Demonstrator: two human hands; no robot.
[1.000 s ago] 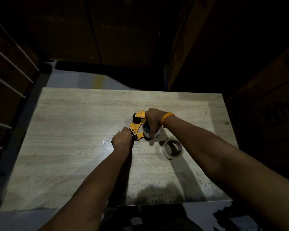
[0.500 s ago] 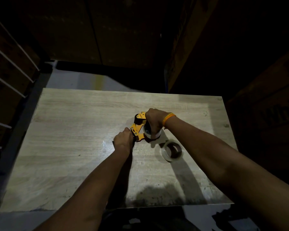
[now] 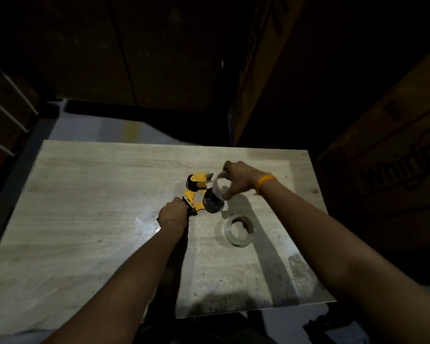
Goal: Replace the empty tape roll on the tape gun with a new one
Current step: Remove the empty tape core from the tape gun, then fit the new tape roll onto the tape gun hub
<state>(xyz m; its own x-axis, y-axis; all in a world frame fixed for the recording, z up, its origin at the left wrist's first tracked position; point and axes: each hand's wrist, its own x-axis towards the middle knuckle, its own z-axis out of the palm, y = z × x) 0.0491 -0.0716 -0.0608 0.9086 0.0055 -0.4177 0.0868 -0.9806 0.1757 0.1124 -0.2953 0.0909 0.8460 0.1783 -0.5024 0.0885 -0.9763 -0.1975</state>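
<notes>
Yellow metal tape gun (image 3: pixel 194 192) lies on the pale wood-grain counter (image 3: pixel 90 194), my left hand (image 3: pixel 172 216) closed tight round its handle. Since half a second ago my right hand (image 3: pixel 238 178) has lifted off the gun; its grip is now pinched on the thin whitish empty core ring (image 3: pixel 219 186), held just above and clear of the black round spool hub (image 3: pixel 212 202). Hub is bare, so the removal step looks done. New clear tape roll (image 3: pixel 238 230) sits flat on the counter near the gun, untouched. Next I judge: drop the core, pick up the new roll, seat it on the hub.
</notes>
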